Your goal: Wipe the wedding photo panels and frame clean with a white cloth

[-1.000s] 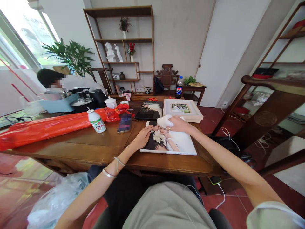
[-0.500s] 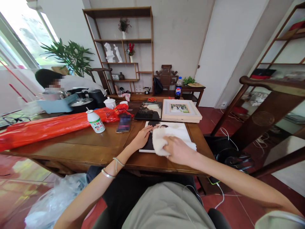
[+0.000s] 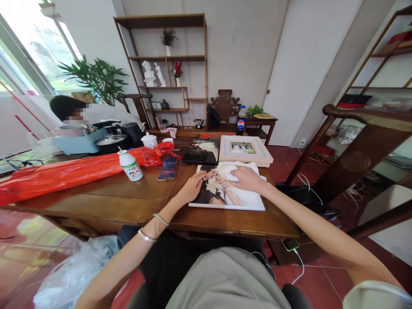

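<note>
The right hand (image 3: 247,178) holds a white cloth (image 3: 226,171) on the wedding photo (image 3: 216,188), likely wiping; the left hand (image 3: 192,187) lies flat at its left. Rub softly next.

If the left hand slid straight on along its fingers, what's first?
Probably the white cloth under the right hand, though that line also passes close to the dark photo panel; depth is unclear.

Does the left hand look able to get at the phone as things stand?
Probably yes: the left hand rests on the photo panel at its edge, grasping nothing visible, and only tabletop shows between it and the phone.
</note>
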